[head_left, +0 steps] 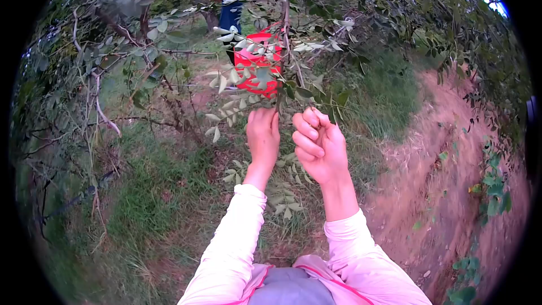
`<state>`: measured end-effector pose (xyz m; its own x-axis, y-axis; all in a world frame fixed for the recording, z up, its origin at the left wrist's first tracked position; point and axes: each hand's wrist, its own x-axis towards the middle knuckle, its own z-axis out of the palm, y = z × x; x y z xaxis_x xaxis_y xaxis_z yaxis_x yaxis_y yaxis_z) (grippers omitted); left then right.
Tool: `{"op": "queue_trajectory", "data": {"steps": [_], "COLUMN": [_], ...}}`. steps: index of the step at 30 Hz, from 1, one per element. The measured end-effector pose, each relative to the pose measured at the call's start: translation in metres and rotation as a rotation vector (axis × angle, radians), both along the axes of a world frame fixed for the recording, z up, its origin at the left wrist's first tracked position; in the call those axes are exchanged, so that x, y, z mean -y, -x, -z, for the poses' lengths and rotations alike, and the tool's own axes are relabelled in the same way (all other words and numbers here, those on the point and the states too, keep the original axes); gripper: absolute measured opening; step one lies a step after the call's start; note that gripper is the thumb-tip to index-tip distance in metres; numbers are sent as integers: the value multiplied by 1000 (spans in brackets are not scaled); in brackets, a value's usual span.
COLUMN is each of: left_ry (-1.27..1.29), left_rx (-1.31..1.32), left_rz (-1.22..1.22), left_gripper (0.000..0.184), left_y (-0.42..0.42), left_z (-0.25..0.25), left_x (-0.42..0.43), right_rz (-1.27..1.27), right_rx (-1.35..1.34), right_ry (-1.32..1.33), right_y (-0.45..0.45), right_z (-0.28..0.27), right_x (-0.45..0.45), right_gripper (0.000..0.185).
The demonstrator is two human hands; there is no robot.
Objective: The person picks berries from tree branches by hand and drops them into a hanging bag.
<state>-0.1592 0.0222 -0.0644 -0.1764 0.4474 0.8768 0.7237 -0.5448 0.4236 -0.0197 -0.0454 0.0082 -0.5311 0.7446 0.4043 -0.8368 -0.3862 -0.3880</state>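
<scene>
My left hand (263, 135) reaches up to a leafy branch (287, 39), its fingers closed around the stem's lower end just under the leaves. Its fingertips are partly hidden. To the right, my right hand (322, 147) is raised with curled fingers, thumb and forefinger pinched together close to the leaves. Whatever lies in that pinch is too small to make out. Just beyond the left hand, a red bucket (258, 56) shows through the foliage, partly covered by pale green leaves (226, 79).
Another person (230, 14) in dark blue stands behind the branches with an arm raised. Bare thorny-looking twigs (99, 101) spread at the left. Grass (152, 197) covers the ground below, and a dirt slope (423, 192) rises on the right.
</scene>
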Motion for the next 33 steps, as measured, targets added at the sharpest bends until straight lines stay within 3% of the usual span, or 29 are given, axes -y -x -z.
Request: {"op": "queue_trajectory", "data": {"steps": [5, 9, 11, 18, 21, 25, 29, 33], "left_ry": [40, -6, -27, 150, 277, 328, 403, 369], "left_rx": [-38, 22, -2, 175, 299, 466, 524, 587], "left_rz": [-17, -19, 3, 290, 505, 704, 730, 739], "left_gripper": [9, 10, 10, 17, 22, 24, 25, 27], "left_y": [-11, 4, 9, 11, 7, 2, 7, 6], "left_z": [-1, 8, 10, -1, -13, -28, -31, -31], "left_x": [-1, -7, -7, -4, -2, 8, 11, 16], "right_rz": [-24, -29, 84, 392, 336, 477, 514, 455], "right_rx": [-99, -93, -8, 449, 356, 443, 777, 796], "right_ry": [72, 173, 286, 56, 43, 14, -54, 27], "right_y": [-11, -15, -20, -47, -51, -37, -14, 9], "right_z": [6, 56, 72, 85, 80, 51, 45, 58], "right_x": [10, 44, 59, 59, 44, 30, 13, 12], "right_gripper": [22, 21, 24, 27, 28, 30, 31, 29]}}
